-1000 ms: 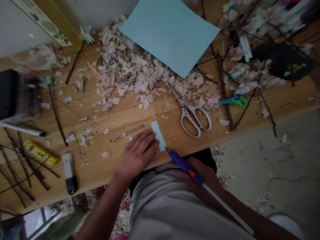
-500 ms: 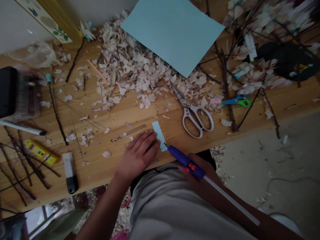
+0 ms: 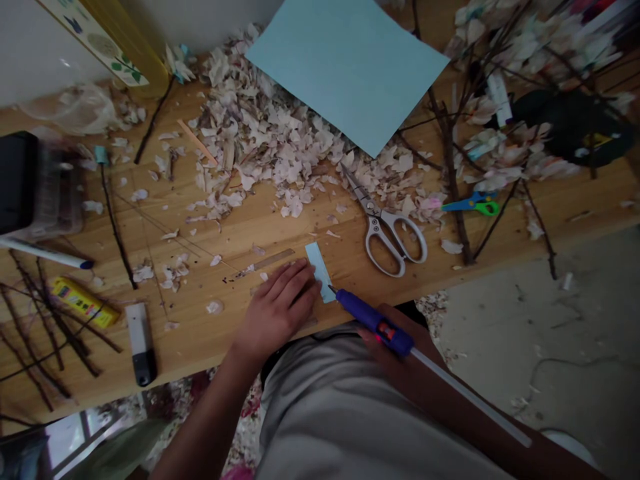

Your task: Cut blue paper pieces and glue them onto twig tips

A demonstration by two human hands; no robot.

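A small light-blue paper strip [image 3: 319, 263] lies on the wooden table near its front edge. My left hand [image 3: 283, 300] rests flat beside it, fingertips touching the strip's left edge. In my right hand [image 3: 387, 340] is a blue glue gun [image 3: 367, 313], its nozzle at the strip's lower right edge. A long translucent glue stick [image 3: 473, 397] juts out of the gun's back. My right fingers are partly hidden behind the gun. Grey-handled scissors [image 3: 385, 230] lie open to the right of the strip.
A large blue paper sheet [image 3: 350, 67] lies over a heap of pale petals [image 3: 280, 153]. Branches [image 3: 453, 180] and small blue-green scissors [image 3: 473, 203] are at right. Twigs [image 3: 53, 320], a yellow box [image 3: 85, 301], a utility knife [image 3: 140, 343] and a pen [image 3: 47, 253] lie at left.
Almost nothing differs. The glue gun has shifted very slightly, its nozzle still at the strip's lower right edge. My left hand stays in place.
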